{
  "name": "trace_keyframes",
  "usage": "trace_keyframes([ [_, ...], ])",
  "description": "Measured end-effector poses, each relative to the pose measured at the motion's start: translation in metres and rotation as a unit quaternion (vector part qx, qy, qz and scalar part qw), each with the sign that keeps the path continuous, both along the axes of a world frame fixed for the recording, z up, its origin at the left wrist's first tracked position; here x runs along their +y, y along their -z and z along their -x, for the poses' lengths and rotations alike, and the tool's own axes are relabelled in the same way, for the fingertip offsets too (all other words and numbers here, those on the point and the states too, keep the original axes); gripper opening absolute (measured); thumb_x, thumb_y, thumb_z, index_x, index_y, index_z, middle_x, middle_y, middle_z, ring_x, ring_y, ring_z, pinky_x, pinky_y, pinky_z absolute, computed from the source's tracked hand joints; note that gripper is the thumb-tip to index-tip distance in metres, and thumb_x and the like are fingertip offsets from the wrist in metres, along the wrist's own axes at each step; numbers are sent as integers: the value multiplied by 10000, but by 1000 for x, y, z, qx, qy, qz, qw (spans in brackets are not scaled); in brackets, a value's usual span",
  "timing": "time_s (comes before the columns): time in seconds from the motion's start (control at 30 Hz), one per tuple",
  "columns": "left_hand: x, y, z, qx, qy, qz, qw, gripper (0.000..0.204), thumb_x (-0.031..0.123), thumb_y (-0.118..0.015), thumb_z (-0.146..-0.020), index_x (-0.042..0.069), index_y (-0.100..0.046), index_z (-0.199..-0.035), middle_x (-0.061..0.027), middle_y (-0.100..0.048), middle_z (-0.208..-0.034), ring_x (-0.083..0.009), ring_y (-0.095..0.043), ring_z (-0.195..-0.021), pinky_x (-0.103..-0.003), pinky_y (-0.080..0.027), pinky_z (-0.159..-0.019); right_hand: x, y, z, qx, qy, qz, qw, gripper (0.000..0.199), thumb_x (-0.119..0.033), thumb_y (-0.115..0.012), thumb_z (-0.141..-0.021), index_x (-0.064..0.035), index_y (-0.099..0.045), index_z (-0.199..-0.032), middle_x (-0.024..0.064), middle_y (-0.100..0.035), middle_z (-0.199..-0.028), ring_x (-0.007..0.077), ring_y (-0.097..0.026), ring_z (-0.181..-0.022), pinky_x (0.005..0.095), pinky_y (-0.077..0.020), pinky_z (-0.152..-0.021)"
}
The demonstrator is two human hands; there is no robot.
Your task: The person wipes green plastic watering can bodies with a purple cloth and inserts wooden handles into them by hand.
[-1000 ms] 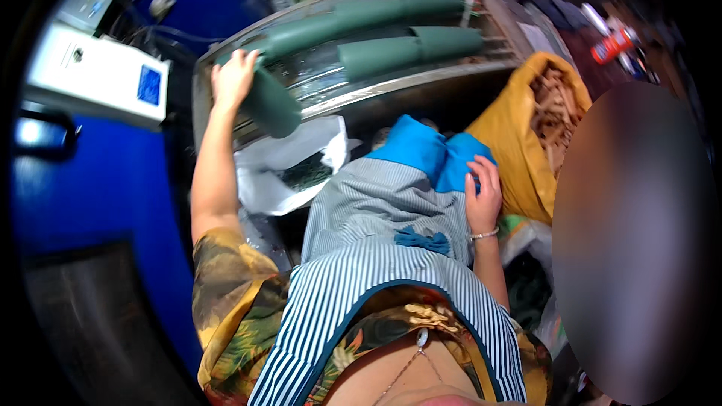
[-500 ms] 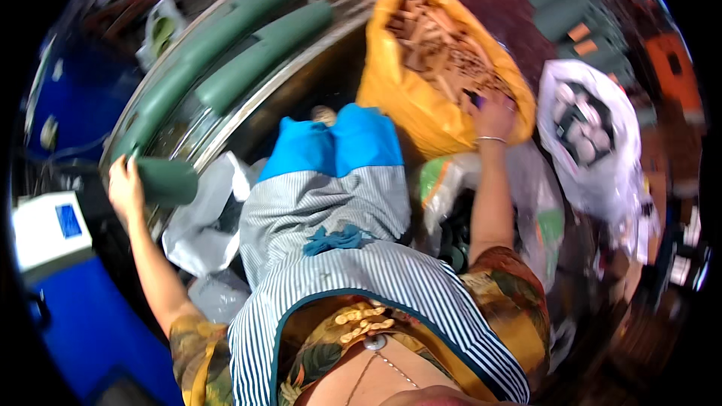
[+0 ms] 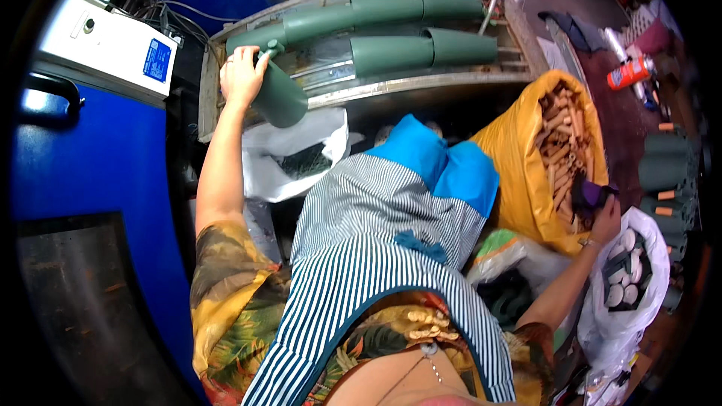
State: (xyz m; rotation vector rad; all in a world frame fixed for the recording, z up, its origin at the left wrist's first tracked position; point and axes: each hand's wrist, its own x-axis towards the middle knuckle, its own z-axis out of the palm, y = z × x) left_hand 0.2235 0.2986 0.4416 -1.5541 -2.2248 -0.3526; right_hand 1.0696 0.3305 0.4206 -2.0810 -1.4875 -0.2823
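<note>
My left hand is closed around the upper end of a dark green plastic cylinder with a small knob on top. This cylinder tilts over the near left end of a wooden-edged trough. In the trough lie two rows of similar green cylinders. Over to the right, my right hand grips a small purple and black object whose kind I cannot make out. It is at the mouth of a yellow sack full of short orange-brown sticks.
A white bag of round grey-white pieces stands right of the sack. Another white bag lies open below the trough. At left are a white control box and a blue machine. An orange-red can lies far right.
The view has swung left and levelled out. The green cylinder in my left hand has turned and now shows its knob. My right hand has shifted to the sack's edge, with the purple object clearer.
</note>
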Motion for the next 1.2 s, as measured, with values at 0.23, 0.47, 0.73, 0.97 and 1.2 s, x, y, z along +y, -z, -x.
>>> trace_keyframes([
  [0.23, 42, -13, 20, -119, 3, 145, 982, 465, 466, -570, -923, 79, -696, -1149, -171, -642, -1195, -333, -604, -1128, -452, -464, -973, 20, -41, 71, 473, -75, -200, 855, 424, -359, -548, -980, -7, -617, -1207, 151, -676, -1086, 270, -652, -979, 385, -502, -891],
  [0.47, 41, -20, -17, 15, -3, 217, 976, 422, 444, -604, -915, 72, -685, -1096, -120, -634, -1200, -307, -535, -1227, -561, -333, -1065, 56, -18, 367, 898, -258, 106, 340, 386, -284, -464, -1009, -33, -546, -1290, 135, -599, -1274, 280, -576, -1176, 461, -452, -1052],
  [0.73, -52, -49, -85, -225, 263, -156, 925, 464, 129, -645, -754, 37, -617, -1207, -192, -547, -1312, -402, -445, -1292, -531, -212, -1160, -6, -51, 639, 267, -656, -262, 656, 370, -119, -701, -814, -97, -621, -1174, 116, -609, -1060, 311, -600, -940, 398, -494, -861],
  [0.97, -71, -46, -106, -262, 153, -330, 894, 309, 290, -654, -917, -6, -594, -982, -157, -535, -1246, -373, -437, -1280, -492, -289, -1078, -9, -43, 626, 230, -634, -179, 716, 229, -135, -624, -850, -39, -628, -1058, 146, -615, -1202, 375, -531, -1160, 499, -398, -979],
  [1.2, -82, -50, -126, -237, 178, -354, 887, 408, 378, -588, -977, -19, -558, -1067, -179, -496, -1255, -339, -492, -1180, -439, -373, -1027, 19, -81, 632, 110, -645, -232, 720, 520, -403, -693, -752, -255, -669, -1250, 63, -470, -1470, 365, -336, -1409, 693, -179, -1086],
])
